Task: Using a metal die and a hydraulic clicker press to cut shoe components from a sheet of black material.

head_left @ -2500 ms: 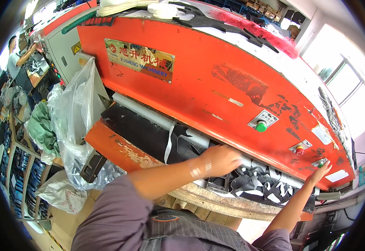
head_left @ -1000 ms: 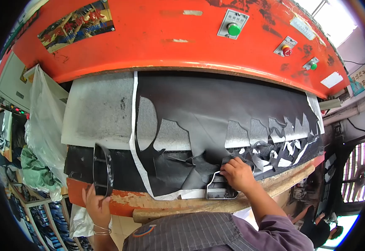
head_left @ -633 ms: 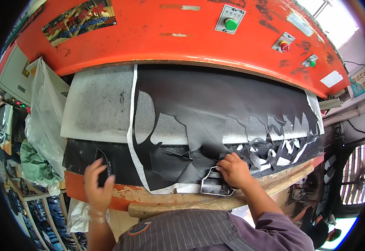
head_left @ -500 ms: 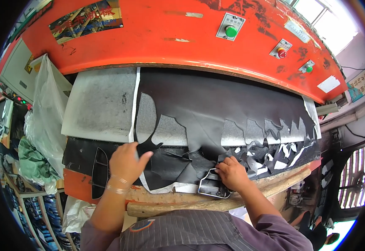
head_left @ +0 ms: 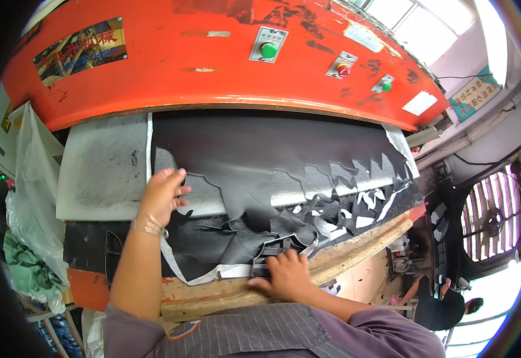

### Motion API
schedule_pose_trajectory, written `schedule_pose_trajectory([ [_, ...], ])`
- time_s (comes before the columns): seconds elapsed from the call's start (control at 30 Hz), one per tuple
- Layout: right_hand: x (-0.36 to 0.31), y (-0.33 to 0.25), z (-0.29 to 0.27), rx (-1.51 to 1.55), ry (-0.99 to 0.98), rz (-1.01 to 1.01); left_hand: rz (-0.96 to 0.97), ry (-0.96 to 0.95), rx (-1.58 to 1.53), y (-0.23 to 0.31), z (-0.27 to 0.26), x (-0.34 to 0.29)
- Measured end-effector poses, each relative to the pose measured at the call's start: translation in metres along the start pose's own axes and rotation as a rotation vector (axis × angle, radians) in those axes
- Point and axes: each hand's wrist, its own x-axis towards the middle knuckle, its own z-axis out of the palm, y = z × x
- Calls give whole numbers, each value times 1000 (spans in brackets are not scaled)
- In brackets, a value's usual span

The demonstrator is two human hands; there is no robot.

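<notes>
A black leather-like sheet lies under the red machine, its near edge cut into ragged gaps and strips. My left hand hovers over the sheet's left edge, fingers apart and holding nothing. Near the front edge, my right hand has bent fingers over a metal cutting die, a thin-walled frame with crossbars, and the thumb lies at its near side. The hand covers part of the die. Another cutting die sits at the left, partly hidden by my left forearm.
The red machine beam spans the back, with green buttons and a red button. A pale board lies left, white scraps right. A wooden bar runs along the front. Another person is at far right.
The whole view has shifted rightward. My left hand has moved forward over the sheet's edge. My right hand has gone from pinching the die's right side to lying over it, and the die has turned.
</notes>
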Motion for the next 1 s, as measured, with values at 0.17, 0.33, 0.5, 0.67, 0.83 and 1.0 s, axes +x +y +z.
schedule_pose_trajectory([
  [0.17,4,-12,26,-14,56,-68,-102,27,170,8,-21,44],
  [0.33,-2,17,17,123,-19,-162,308,150,1305,-8,-27,59],
  [0.5,-3,76,-89,466,-554,-513,308,163,1416,-8,-14,27],
  [0.67,31,67,-164,106,-366,-840,350,293,1246,-26,-2,-6],
  [0.83,159,28,-118,-197,142,-1010,809,434,1155,-52,-16,-10],
  [1.0,242,3,-98,-341,224,-1212,779,361,1043,-60,-23,-7],
])
